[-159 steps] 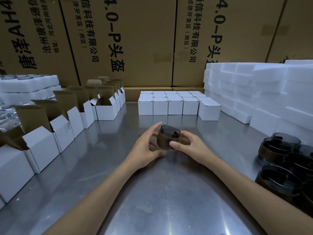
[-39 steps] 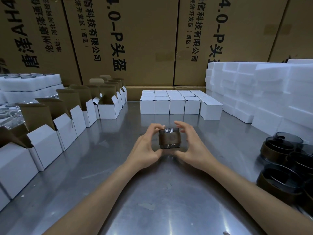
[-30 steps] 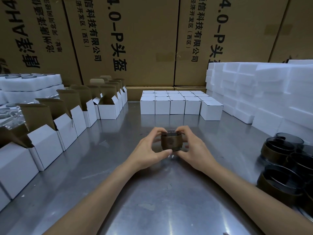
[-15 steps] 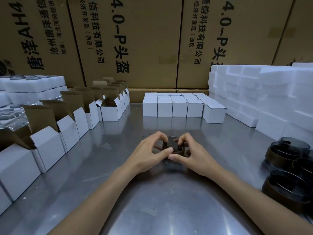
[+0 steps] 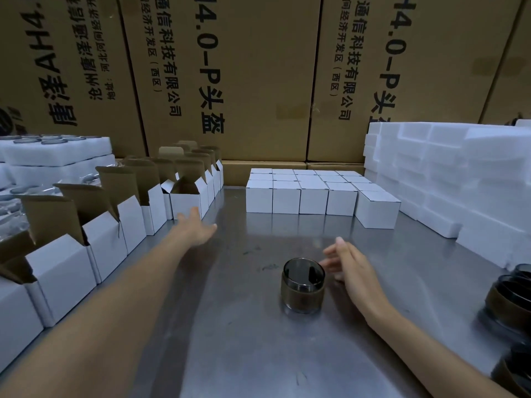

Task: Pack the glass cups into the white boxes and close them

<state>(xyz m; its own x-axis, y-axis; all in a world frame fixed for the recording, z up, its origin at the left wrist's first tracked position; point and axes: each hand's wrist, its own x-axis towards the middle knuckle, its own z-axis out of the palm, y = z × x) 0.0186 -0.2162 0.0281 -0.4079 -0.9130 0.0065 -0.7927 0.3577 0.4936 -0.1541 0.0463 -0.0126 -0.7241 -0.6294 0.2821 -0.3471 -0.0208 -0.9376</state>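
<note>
Glass cup [image 5: 303, 284], dark-tinted with a brown band round its lower half, stands upright and alone on a steel table [image 5: 258, 354], mouth up, near the middle of the head view. No hand holds it. The right hand [image 5: 349, 264] hovers just beside the cup's right side, fingers straight and loosely spread, apart from the glass. The left hand [image 5: 194, 229] is stretched forward and to the left with its fingers extended and nothing in them, close to the nearest of the open white boxes [image 5: 186, 198]; whether it touches that box cannot be told.

Open white boxes with raised brown-lined flaps run in a row along the table's left side. A block of closed white boxes [image 5: 313, 193] sits at the far centre, well apart from the cup. White foam blocks [image 5: 448, 179] are stacked high on the right, and foam trays [image 5: 54, 153] sit at the far left. More dark cups [image 5: 508, 300] crowd the right edge. Tall cardboard cartons [image 5: 258, 81] printed with black characters stand behind the table.
</note>
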